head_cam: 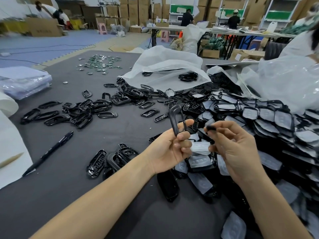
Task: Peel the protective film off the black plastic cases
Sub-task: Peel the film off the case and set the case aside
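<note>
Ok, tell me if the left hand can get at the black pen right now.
Probably, but not freely: the black pen lies uncovered on the grey mat left of the forearm, yet the left hand grips a black case frame.

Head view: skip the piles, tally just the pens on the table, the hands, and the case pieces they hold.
Pens: 1, black pen
Hands: 2, left hand, right hand
Held case pieces: 2, black frame, small black piece
Total: 5

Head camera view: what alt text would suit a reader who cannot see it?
A person's left hand holds a black case frame while the right hand pinches a small black piece, whitish film between them. Heaps of black cases lie on the grey table.
</note>
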